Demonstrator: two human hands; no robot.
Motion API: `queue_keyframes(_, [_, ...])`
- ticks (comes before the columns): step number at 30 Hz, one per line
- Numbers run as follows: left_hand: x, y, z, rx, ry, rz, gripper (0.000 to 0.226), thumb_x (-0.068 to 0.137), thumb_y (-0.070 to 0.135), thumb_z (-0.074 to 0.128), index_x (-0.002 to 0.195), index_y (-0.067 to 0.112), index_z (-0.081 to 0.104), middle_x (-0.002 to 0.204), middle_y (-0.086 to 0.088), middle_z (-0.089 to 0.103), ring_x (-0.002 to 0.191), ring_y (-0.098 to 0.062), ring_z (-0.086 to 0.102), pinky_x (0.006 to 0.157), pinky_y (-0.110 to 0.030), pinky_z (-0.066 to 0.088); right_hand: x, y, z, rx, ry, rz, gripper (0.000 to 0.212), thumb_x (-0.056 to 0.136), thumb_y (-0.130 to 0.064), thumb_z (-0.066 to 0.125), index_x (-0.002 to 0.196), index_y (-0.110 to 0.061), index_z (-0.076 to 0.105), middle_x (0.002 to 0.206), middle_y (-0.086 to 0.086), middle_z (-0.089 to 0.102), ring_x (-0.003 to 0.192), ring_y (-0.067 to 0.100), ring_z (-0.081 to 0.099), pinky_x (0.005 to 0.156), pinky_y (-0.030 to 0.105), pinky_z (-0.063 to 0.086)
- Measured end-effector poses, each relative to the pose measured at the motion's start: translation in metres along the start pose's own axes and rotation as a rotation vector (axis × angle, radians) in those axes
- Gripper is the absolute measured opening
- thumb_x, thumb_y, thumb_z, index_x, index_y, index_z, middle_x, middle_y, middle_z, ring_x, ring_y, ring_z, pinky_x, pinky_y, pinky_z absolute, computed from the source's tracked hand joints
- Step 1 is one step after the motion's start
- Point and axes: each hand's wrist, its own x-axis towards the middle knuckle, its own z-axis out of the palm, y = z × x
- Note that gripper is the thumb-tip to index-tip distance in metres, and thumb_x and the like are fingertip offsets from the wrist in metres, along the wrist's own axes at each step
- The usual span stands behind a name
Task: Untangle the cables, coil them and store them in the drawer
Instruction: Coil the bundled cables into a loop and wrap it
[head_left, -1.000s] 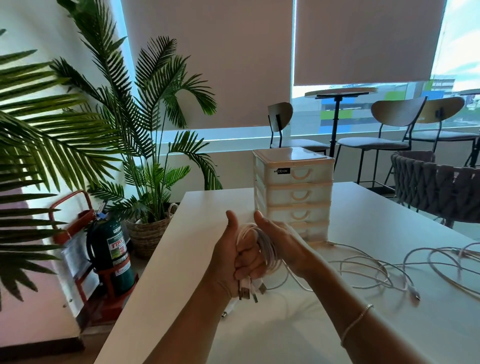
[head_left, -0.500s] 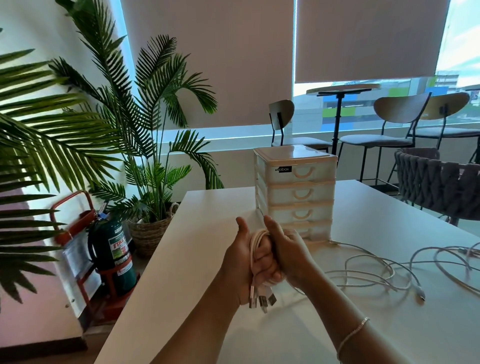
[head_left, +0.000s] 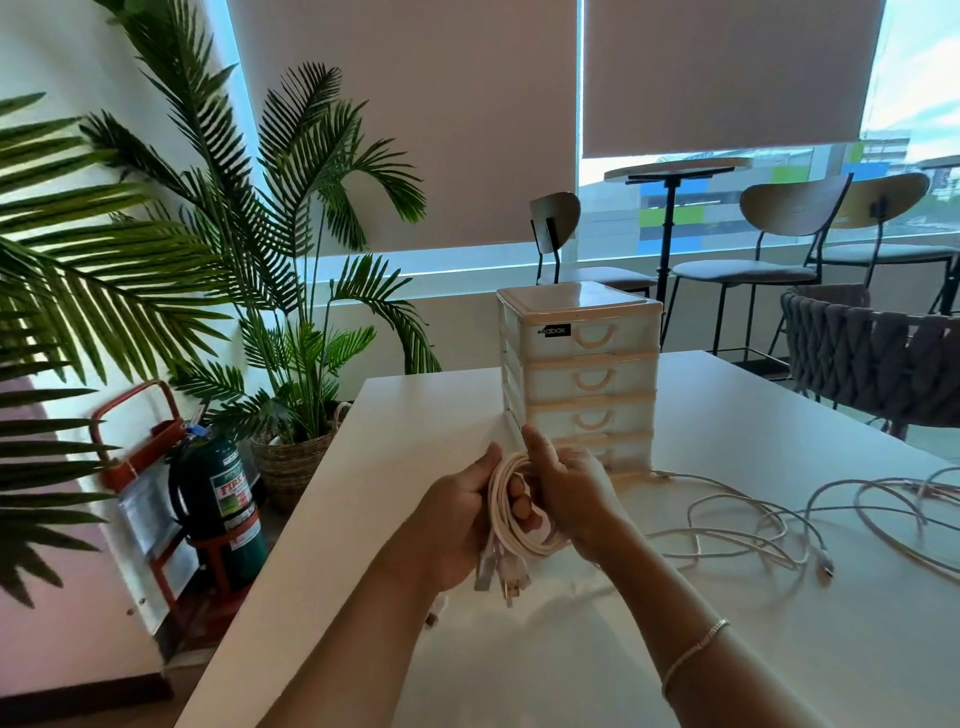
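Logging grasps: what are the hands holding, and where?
Both hands, left hand and right hand, grip the coiled white cable around its loops; plugs dangle below.

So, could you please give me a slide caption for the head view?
Both hands grip a coiled white cable before a closed drawer unit; loose cables lie on the table.

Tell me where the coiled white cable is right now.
In the head view the coiled white cable sits low in the centre, held above the white table between the left hand and right hand, just in front of the drawer unit.
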Motion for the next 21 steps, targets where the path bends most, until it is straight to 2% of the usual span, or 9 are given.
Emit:
queue_keyframes(4, [-0.003, 0.002, -0.003, -0.068, -0.08, -0.049, 0.066, 0.097, 0.038, 0.028, 0.051, 0.005, 0.062, 0.048, -0.008, 0.056, 0.044, -0.02, 0.057, 0.053, -0.025, 0.053, -0.002, -0.005, -0.002, -0.132, 0.039, -0.062, 0.057, 0.096, -0.039, 0.041, 0.043, -0.019, 0.042, 0.045, -0.005, 0.045, 0.048, 0.01, 0.043, 0.057, 0.027, 0.036])
queue_keyframes(6, [-0.002, 0.0, -0.001, -0.09, -0.102, -0.05, 0.065, 0.094, 0.047, 0.03, 0.053, 0.007, 0.061, 0.047, -0.007, 0.056, 0.043, -0.019, 0.057, 0.055, -0.025, 0.051, -0.002, -0.007, -0.003, -0.195, 0.068, -0.085, 0.056, 0.096, -0.039, 0.04, 0.045, -0.017, 0.042, 0.05, -0.002, 0.046, 0.053, 0.013, 0.045, 0.062, 0.027, 0.036])
queue_keyframes(8, [0.0, -0.003, 0.0, -0.056, -0.095, -0.039, 0.06, 0.084, 0.056, 0.037, 0.053, 0.009, 0.058, 0.044, -0.004, 0.052, 0.04, -0.016, 0.052, 0.053, -0.024, 0.048, -0.003, -0.007, -0.003, -0.239, 0.077, -0.102, 0.056, 0.096, -0.04, 0.039, 0.046, -0.014, 0.041, 0.051, 0.001, 0.046, 0.057, 0.017, 0.047, 0.064, 0.029, 0.036])
queue_keyframes(12, [0.004, -0.008, 0.0, -0.032, -0.077, -0.006, 0.045, 0.071, 0.052, 0.057, 0.049, 0.013, 0.054, 0.036, 0.001, 0.043, 0.03, -0.01, 0.042, 0.046, -0.021, 0.044, -0.005, -0.007, 0.001, -0.213, 0.058, -0.091, 0.055, 0.096, -0.04, 0.04, 0.05, -0.012, 0.047, 0.053, 0.003, 0.05, 0.061, 0.019, 0.051, 0.064, 0.031, 0.041])
queue_keyframes(15, [0.006, -0.01, -0.002, -0.06, -0.132, 0.011, 0.048, 0.039, 0.045, 0.09, 0.046, 0.012, 0.057, 0.036, 0.0, 0.047, 0.03, -0.009, 0.046, 0.044, -0.02, 0.048, -0.005, -0.008, 0.002, -0.173, 0.057, -0.082, 0.054, 0.096, -0.041, 0.04, 0.049, -0.014, 0.048, 0.054, 0.002, 0.052, 0.064, 0.019, 0.054, 0.067, 0.031, 0.043])
queue_keyframes(17, [0.009, -0.013, -0.003, -0.096, -0.165, 0.033, 0.05, 0.028, 0.04, 0.094, 0.048, 0.011, 0.06, 0.039, -0.002, 0.052, 0.033, -0.01, 0.051, 0.043, -0.02, 0.049, -0.004, -0.007, 0.002, -0.162, 0.063, -0.091, 0.053, 0.095, -0.041, 0.04, 0.049, -0.017, 0.049, 0.053, 0.0, 0.052, 0.066, 0.02, 0.056, 0.069, 0.032, 0.045])
queue_keyframes(21, [0.01, -0.018, -0.003, -0.151, -0.214, 0.075, 0.048, 0.029, 0.036, 0.095, 0.056, 0.007, 0.068, 0.049, -0.005, 0.063, 0.042, -0.014, 0.062, 0.048, -0.024, 0.054, -0.002, -0.003, 0.0, -0.044, 0.014, -0.068, 0.054, 0.094, -0.041, 0.044, 0.042, -0.025, 0.047, 0.04, -0.01, 0.048, 0.058, 0.016, 0.052, 0.07, 0.035, 0.045])
